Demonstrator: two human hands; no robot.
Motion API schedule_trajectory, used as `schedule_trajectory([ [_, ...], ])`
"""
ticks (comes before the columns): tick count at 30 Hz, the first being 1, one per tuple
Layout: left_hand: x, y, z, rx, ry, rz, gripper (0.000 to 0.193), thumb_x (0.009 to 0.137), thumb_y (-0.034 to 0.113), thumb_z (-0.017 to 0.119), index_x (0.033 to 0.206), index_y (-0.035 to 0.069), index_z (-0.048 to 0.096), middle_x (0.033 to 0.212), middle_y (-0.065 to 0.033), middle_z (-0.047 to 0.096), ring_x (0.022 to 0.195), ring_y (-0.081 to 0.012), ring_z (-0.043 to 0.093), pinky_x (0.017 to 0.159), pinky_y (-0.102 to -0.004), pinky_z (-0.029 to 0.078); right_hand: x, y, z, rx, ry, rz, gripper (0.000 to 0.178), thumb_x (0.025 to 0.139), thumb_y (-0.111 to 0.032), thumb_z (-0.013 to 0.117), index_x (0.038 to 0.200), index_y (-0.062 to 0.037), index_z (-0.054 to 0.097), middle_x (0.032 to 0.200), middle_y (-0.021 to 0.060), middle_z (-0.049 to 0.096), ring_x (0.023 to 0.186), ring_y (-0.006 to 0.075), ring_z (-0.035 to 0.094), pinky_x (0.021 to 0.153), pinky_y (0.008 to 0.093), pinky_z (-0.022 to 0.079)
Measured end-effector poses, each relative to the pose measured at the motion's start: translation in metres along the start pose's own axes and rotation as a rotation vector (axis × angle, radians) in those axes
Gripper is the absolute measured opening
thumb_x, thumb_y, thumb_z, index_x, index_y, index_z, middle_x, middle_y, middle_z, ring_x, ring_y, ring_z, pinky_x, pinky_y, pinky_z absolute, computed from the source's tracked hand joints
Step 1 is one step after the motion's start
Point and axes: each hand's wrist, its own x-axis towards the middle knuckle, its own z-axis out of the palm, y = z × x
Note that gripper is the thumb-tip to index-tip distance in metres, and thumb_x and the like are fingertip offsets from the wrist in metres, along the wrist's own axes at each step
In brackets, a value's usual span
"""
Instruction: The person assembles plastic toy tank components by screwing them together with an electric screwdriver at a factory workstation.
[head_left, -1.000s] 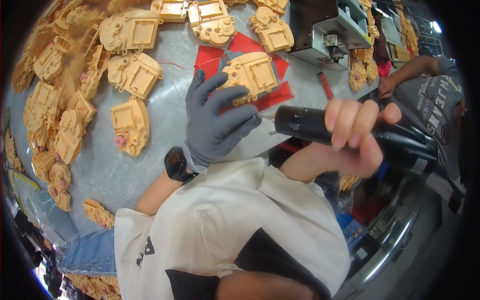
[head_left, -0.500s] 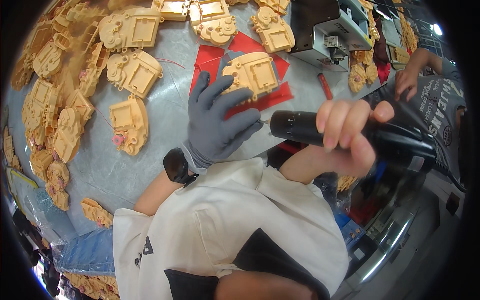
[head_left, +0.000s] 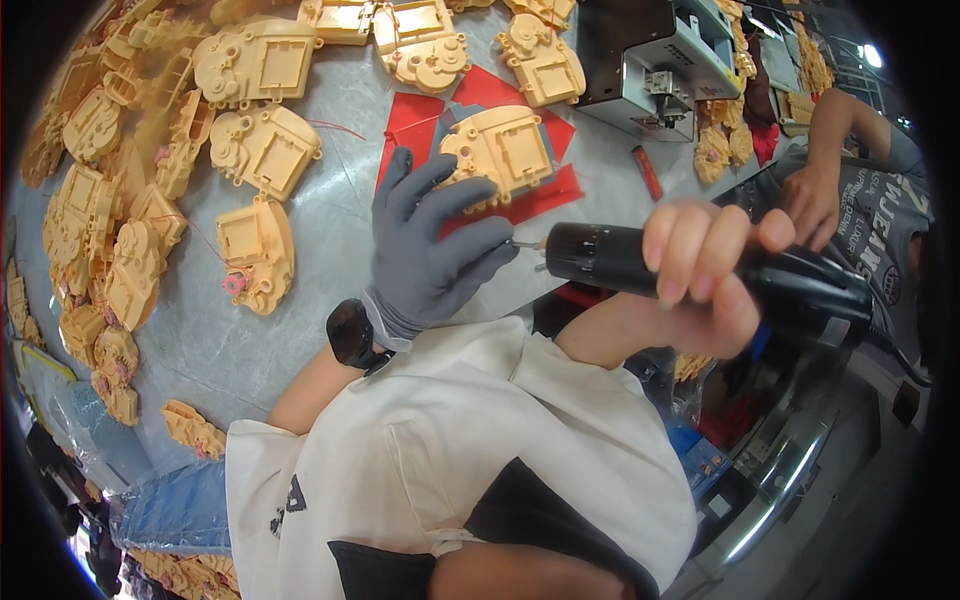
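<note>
My right hand [head_left: 700,270] is wrapped around a black electric screwdriver [head_left: 600,252], held nearly level with its bit pointing left. My left hand [head_left: 430,245], in a grey glove, has its index finger and thumb pinched together at the bit's tip; whatever is between them is too small to make out. Its other fingers reach toward a cream plastic housing [head_left: 515,155], which has a square recess and lies on red pieces [head_left: 540,205] on the table. Whether those fingers touch the housing's near left edge is hard to tell.
More cream housings [head_left: 265,150] lie on the grey table [head_left: 340,225], heaped along the left. At the back right stands a black and silver machine [head_left: 660,70], with a red-handled tool [head_left: 648,172] near it. Another person's hand [head_left: 812,200] is at the far right.
The screwdriver and my right hand have shifted slightly right, and more of the bit shows. My left hand has moved a little left. The other person's hand has lowered.
</note>
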Motion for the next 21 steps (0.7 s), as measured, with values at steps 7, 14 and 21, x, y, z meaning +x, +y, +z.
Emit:
schedule_trajectory([
  [7, -0.002, 0.001, 0.000, -0.009, -0.030, -0.003, 0.028, 0.071, 0.025, 0.072, 0.096, 0.022, 0.060, 0.111, -0.0027, 0.054, 0.109, -0.0315, 0.044, 0.097, -0.0574, 0.028, -0.002, 0.003, 0.007, -0.027, 0.055, 0.046, 0.050, 0.076, 0.000, 0.047, 0.123, -0.0070, 0.032, 0.072, 0.0080, 0.049, 0.058, 0.0206, 0.052, 0.065, 0.0377, 0.043],
  [14, -0.001, 0.004, 0.003, 0.016, -0.044, -0.004, 0.038, 0.071, 0.028, 0.072, 0.106, 0.019, 0.058, 0.118, -0.0068, 0.051, 0.110, -0.0331, 0.043, 0.098, -0.0576, 0.024, -0.004, 0.003, 0.013, -0.023, 0.175, 0.032, 0.048, 0.076, 0.000, 0.047, 0.121, -0.0058, 0.033, 0.070, 0.0083, 0.048, 0.055, 0.0199, 0.051, 0.063, 0.0377, 0.043],
  [21, -0.002, -0.023, 0.010, 0.191, -0.110, -0.157, 0.077, 0.067, 0.037, 0.073, 0.131, 0.010, 0.038, 0.123, -0.0112, 0.045, 0.116, -0.0326, 0.040, 0.101, -0.0564, 0.023, 0.015, 0.011, 0.004, -0.335, 0.348, -0.088, 0.046, 0.072, -0.001, 0.045, 0.116, -0.0013, 0.034, 0.062, 0.0086, 0.046, 0.049, 0.0182, 0.047, 0.054, 0.0366, 0.043],
])
